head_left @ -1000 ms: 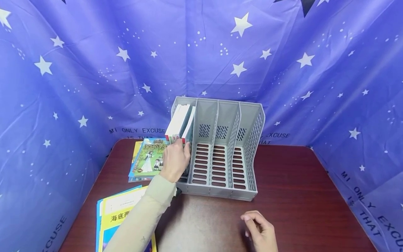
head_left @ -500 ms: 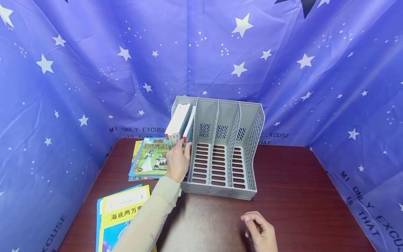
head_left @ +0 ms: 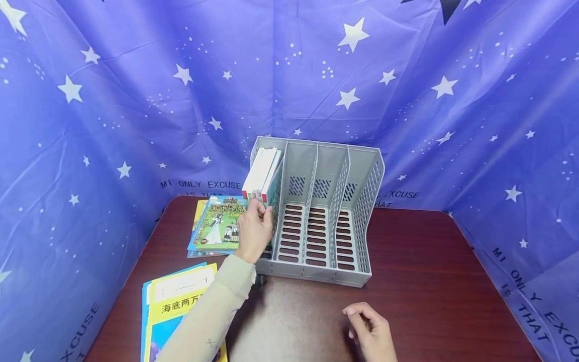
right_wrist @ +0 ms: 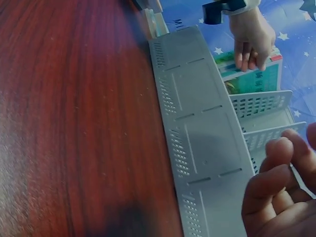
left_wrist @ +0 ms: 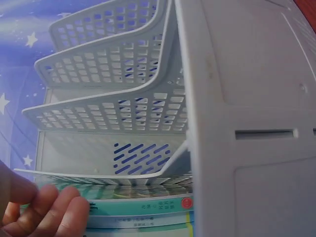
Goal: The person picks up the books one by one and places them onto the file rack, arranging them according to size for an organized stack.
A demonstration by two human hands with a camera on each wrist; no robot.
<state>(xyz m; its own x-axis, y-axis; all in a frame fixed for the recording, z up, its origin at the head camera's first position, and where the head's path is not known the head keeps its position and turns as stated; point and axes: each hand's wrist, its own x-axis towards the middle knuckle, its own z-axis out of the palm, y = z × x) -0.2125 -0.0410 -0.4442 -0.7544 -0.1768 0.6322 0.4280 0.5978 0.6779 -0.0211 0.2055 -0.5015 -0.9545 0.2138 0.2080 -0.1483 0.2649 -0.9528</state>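
From my seat at the feeds I see the left hand (head_left: 253,229) at the front of the grey rack (head_left: 312,274), its fingers bent against the spines of a row of upright books (head_left: 261,173) in the leftmost compartment; thumb and forefinger stand a narrow gap apart, and I cannot tell whether they grip a book or only press on it; the books lean close together, white page edges upward, red corners at the near end, and in my right wrist view a teal cover (right_wrist: 256,81) faces the neighbouring compartment; the right hand (head_left: 372,329) hovers or rests near the table (head_left: 420,251) in front of the rack, fingers loosely curled and holding nothing; left of the rack I have a stack with a green cover (head_left: 221,223) on top, and nearer me a stack topped by a yellow-and-white cover (head_left: 181,296), partly hidden by the pale sleeve (head_left: 212,306); behind everything hangs a blue cloth (head_left: 226,100) with white stars and black lettering.
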